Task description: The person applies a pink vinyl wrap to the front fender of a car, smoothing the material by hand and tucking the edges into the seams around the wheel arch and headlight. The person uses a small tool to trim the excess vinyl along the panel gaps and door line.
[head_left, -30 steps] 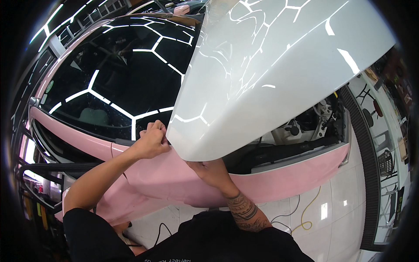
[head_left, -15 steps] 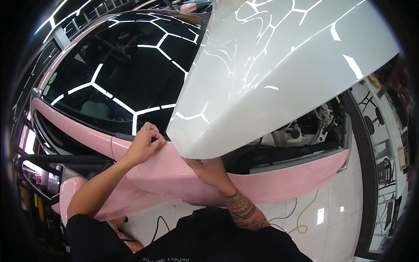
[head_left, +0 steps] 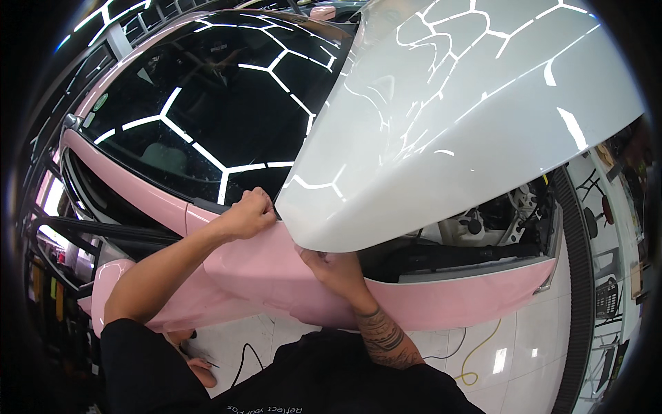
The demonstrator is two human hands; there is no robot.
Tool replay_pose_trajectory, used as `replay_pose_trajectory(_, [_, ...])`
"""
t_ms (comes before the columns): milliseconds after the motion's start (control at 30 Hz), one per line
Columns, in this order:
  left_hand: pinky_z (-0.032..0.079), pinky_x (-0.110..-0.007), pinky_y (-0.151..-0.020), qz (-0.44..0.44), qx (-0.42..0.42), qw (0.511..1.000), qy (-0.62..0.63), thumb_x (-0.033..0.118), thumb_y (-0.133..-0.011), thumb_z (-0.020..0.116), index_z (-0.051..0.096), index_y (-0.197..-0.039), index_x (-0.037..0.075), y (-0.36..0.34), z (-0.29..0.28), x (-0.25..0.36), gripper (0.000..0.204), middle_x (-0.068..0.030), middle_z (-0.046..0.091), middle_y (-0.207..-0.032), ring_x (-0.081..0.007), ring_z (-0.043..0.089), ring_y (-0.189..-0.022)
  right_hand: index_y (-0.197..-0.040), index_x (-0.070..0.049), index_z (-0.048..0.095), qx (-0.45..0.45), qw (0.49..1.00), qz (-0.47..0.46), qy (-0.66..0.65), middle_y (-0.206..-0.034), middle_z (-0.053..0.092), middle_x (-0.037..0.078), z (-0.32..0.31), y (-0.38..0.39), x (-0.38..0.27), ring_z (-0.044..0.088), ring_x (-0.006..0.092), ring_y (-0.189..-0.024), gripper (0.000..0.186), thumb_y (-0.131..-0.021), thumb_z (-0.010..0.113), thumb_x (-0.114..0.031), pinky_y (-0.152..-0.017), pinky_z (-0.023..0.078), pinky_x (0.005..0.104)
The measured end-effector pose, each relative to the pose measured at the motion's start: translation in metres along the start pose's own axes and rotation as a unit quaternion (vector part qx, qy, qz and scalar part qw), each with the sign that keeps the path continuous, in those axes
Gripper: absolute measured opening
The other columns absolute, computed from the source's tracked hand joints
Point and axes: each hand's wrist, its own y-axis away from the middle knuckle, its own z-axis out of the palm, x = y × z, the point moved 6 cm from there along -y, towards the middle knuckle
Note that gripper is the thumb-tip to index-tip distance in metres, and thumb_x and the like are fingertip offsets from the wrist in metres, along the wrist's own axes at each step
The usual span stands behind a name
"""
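From the head view, the only one I have, I'm watching a glossy white car hood panel raised at an angle over a pink painted car body, its lower corner between the person's two hands. Over the last second the whole picture has slid a little rightward, so the head seems to have turned; I read no shift of the hood against the car. The clearer change is at the left hand: half a second ago its fingers stood loosely apart, and now they are folded tightly together just beside the hood's left edge, near the dark, curved windshield. I can't tell whether they pinch anything. The right hand has stayed under the near corner, with a little more of its thumb side showing at the rim; its fingers are curled upward and partly hidden, so I can't say whether it grips the panel or merely rests against it. Farther right, the open engine bay shows beneath the hood. To my judgement, the tighter left fingers mean the effort is now concentrated on that one corner, with the right hand steadying from below.
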Motion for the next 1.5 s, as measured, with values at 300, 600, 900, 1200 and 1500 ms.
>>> replay_pose_trajectory(300, [0.038, -0.046, -0.090, -0.042, 0.186, 0.981, -0.020, 0.015, -0.080, 0.056, 0.057, -0.073, -0.003, 0.019, 0.020, -0.007, 0.019, -0.0202, 0.050, -0.106, -0.0369, 0.045, -0.103, -0.099, 0.000, 0.065, -0.005, 0.999, -0.027, -0.038, -0.079, 0.061, 0.000, 0.005, 0.001, 0.000, 0.051, 0.0065, -0.066, 0.016, -0.090, 0.065, -0.014, -0.060, 0.044, 0.0237])
replay_pose_trajectory(600, [0.039, -0.045, -0.088, -0.051, 0.442, 0.896, 0.009, 0.003, -0.075, 0.056, 0.052, -0.082, -0.008, 0.044, 0.028, 0.021, 0.014, -0.0239, 0.048, -0.104, -0.0385, 0.045, -0.100, -0.095, 0.000, 0.066, -0.001, 1.000, -0.029, 0.012, -0.081, 0.064, 0.001, -0.002, -0.001, -0.002, 0.055, 0.0078, -0.068, 0.014, -0.088, 0.064, -0.012, -0.064, 0.047, 0.0250])
replay_pose_trajectory(900, [0.043, -0.041, -0.079, 0.047, 0.380, 0.923, 0.042, 0.010, -0.086, 0.062, 0.061, -0.090, -0.001, 0.058, -0.005, 0.012, 0.012, -0.0148, 0.058, -0.085, -0.0340, 0.053, -0.086, -0.094, 0.000, 0.066, 0.002, 0.996, -0.064, -0.064, -0.086, 0.067, 0.004, 0.000, -0.003, -0.011, 0.061, 0.0099, -0.076, 0.013, -0.091, 0.058, -0.011, -0.070, 0.049, 0.0252])
replay_pose_trajectory(1200, [0.042, -0.047, -0.071, 0.021, 0.393, 0.917, -0.068, 0.003, -0.083, 0.061, 0.054, -0.081, 0.003, 0.054, 0.013, 0.026, 0.008, -0.0149, 0.055, -0.086, -0.0353, 0.054, -0.082, -0.094, 0.000, 0.065, -0.023, 0.998, -0.052, 0.008, -0.086, 0.066, 0.005, 0.004, -0.003, 0.002, 0.060, 0.0101, -0.076, 0.011, -0.090, 0.058, -0.007, -0.069, 0.049, 0.0260])
replay_pose_trajectory(1500, [0.050, -0.046, -0.068, -0.079, 0.274, 0.950, -0.128, 0.039, -0.099, 0.046, 0.064, -0.079, -0.002, 0.057, -0.051, 0.025, 0.049, -0.0237, 0.063, -0.073, -0.0402, 0.064, -0.076, -0.099, 0.001, 0.065, -0.033, 0.999, -0.010, 0.015, -0.087, 0.066, 0.004, 0.011, -0.003, 0.006, 0.061, 0.0097, -0.078, 0.015, -0.091, 0.063, -0.012, -0.070, 0.050, 0.0255])
